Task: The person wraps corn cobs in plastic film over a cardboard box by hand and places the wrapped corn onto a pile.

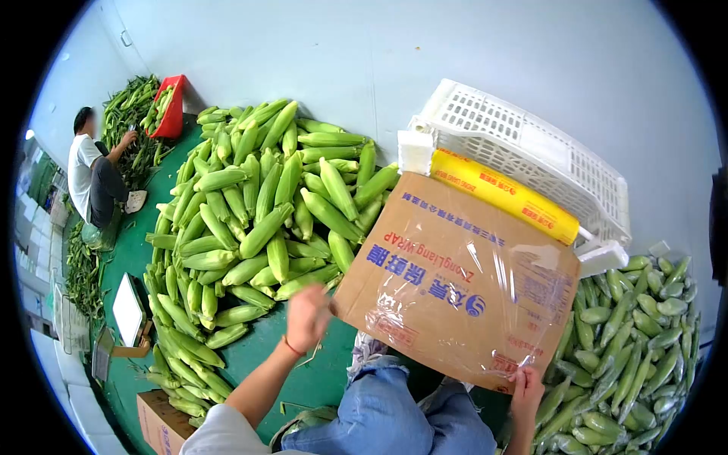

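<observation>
A brown cardboard sheet (447,296) with blue and red print lies over my lap, clear plastic film spread on it. Behind its far edge is a yellow roll of wrap (504,196) between white foam blocks. My right hand (526,385) pinches the film at the near right corner of the cardboard. Beside the left edge of the cardboard, my left hand (309,318) is blurred, its fingers curled; whether it holds anything cannot be made out. Green corn ears (265,220) are heaped just beyond it.
Film-wrapped corn (622,356) is piled at the right. A white plastic crate (523,144) leans by the wall. At the far left a person (95,171) crouches near husks and a red basket (171,114). A scale (129,309) and cardboard box (161,425) stand left.
</observation>
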The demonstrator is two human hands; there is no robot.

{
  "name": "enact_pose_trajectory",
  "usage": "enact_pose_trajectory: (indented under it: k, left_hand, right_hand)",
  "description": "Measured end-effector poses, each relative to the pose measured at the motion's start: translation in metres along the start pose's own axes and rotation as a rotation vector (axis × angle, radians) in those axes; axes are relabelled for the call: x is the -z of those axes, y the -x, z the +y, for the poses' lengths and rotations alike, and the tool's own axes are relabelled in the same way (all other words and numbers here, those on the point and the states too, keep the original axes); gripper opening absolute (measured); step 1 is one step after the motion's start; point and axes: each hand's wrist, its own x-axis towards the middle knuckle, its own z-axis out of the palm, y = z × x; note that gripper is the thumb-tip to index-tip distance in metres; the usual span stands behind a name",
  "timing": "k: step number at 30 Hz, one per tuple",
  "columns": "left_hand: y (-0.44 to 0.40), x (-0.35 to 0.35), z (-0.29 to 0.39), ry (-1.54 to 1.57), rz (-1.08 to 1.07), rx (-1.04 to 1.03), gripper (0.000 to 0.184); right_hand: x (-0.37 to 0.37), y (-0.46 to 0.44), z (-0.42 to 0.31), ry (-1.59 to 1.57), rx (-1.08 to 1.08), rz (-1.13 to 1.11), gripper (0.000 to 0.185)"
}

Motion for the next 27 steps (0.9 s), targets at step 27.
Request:
enact_pose_trajectory:
  k: [27]
  left_hand:
    - [-0.14,-0.08,0.159,0.203,-0.776,-0.424,0.059]
  right_hand:
    - [0.015,0.028,-0.06,-0.353,-0.129,-0.069,0.008]
